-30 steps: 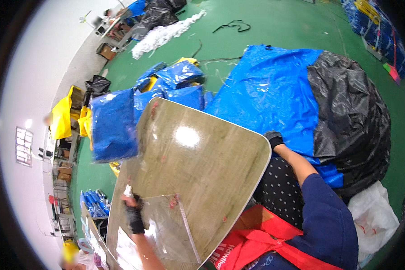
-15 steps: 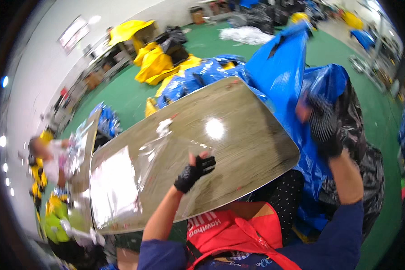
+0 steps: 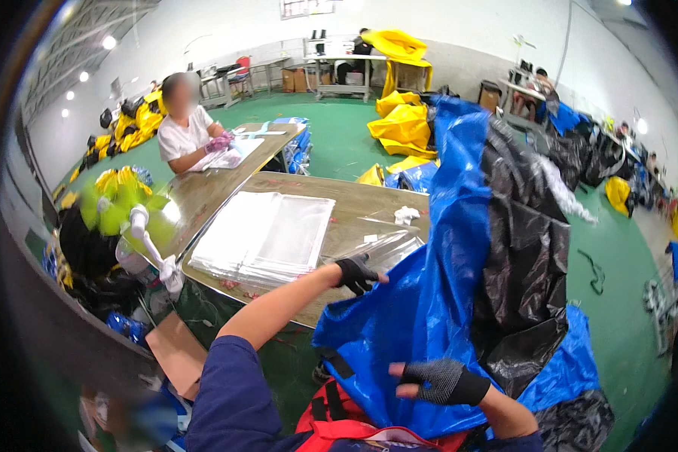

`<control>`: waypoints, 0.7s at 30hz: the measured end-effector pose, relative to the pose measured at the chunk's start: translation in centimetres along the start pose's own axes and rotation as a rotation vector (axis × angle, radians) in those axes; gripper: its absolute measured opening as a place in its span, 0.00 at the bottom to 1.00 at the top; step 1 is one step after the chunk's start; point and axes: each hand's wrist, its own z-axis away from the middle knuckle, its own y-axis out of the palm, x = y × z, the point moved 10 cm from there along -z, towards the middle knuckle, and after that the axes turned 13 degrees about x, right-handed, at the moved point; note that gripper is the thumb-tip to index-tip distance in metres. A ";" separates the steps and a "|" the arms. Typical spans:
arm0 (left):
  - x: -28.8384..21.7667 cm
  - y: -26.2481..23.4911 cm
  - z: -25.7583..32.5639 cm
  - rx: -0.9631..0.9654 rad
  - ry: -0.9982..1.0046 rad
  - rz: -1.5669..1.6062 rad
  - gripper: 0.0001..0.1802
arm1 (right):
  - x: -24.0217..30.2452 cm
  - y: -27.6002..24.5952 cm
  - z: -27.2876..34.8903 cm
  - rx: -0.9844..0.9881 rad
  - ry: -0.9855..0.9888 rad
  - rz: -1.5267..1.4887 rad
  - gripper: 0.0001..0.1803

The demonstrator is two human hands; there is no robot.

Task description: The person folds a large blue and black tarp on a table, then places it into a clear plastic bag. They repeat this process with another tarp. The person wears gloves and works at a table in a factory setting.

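Honestly, the worry I had was the blue sheet (image 3: 437,301) sliding out of my left hand (image 3: 356,273), because that grip was only a light pinch on its upper edge, fingers half curled in a fingerless black glove. Just beyond that grip the clear plastic film (image 3: 377,245) lay loose on the bench (image 3: 354,203); a sweep of the blue material might have dragged it along, or nudged the stack of clear bags (image 3: 267,233) further out to the left of it.

My right hand (image 3: 437,380) sat lower and nearer my body, gloved too, fingers spread and open against the lower fold, resting on it rather than clamped. The black lining (image 3: 523,264) hung to the right of both grips, so its weight could have pulled the whole piece off that way. My left forearm reached out bare from a rolled navy sleeve; the right wrist bent inward.
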 end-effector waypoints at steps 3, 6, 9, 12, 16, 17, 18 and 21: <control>1.6 0.3 -2.2 -0.139 -0.100 -0.782 0.52 | 2.9 -7.1 0.5 -0.630 -0.083 0.336 0.34; 0.1 1.1 -1.8 -0.274 0.171 -0.828 0.36 | -1.7 -9.3 0.5 -0.828 0.176 0.869 0.34; -5.8 3.2 3.6 -0.329 0.368 -0.776 0.27 | -13.8 -10.3 5.0 -0.951 0.691 0.848 0.38; -8.0 3.9 11.4 -0.382 0.651 -0.649 0.26 | -22.0 -9.7 8.2 -1.004 0.835 0.611 0.39; -2.9 -2.2 20.1 -0.473 0.593 -0.219 0.20 | -21.5 -9.9 10.9 -1.091 0.813 0.284 0.37; 0.0 -4.7 24.2 -0.621 0.554 -0.125 0.19 | -21.4 -10.4 10.4 -1.089 0.949 0.512 0.37; 4.4 -7.4 28.6 -0.899 0.443 -0.157 0.20 | -21.3 -10.5 9.8 -1.063 0.969 0.550 0.38; 8.5 -10.7 35.0 -0.945 0.303 -0.213 0.29 | -22.2 -10.7 11.2 -1.022 1.071 0.577 0.40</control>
